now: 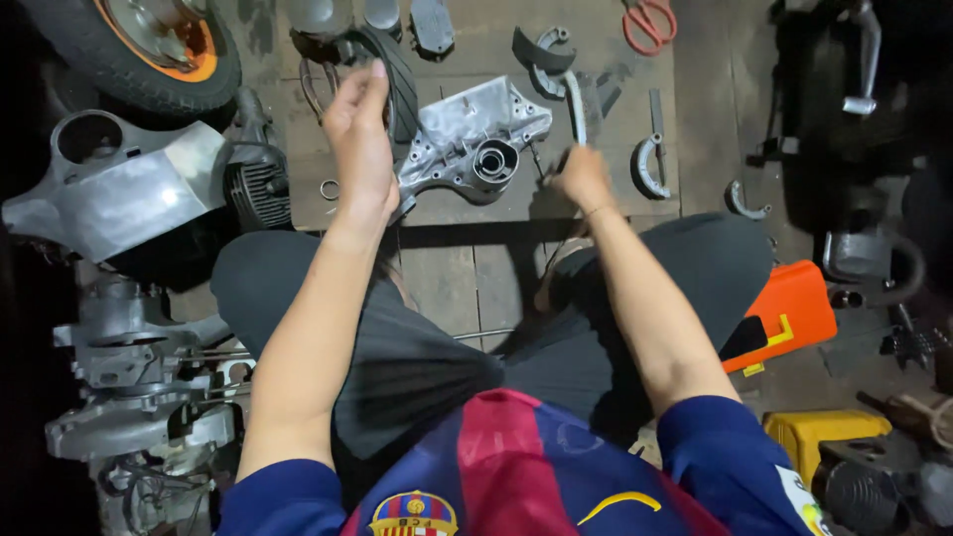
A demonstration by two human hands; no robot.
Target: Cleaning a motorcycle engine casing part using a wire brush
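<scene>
The grey engine casing [472, 144] lay on the wooden board [645, 203] ahead of the knees. Left hand [359, 139] steadied its edge, grip closed there. Right hand [583, 177] clamped a wrench [575, 104]. Best practice: seat the tool squarely and brace the casing.

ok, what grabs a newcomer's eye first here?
The grey metal casing at centre, on the board between both raised hands. The left hand grips its left end; the right hand holds a tool beside it. Then the orange-rimmed wheel at top left.
</scene>
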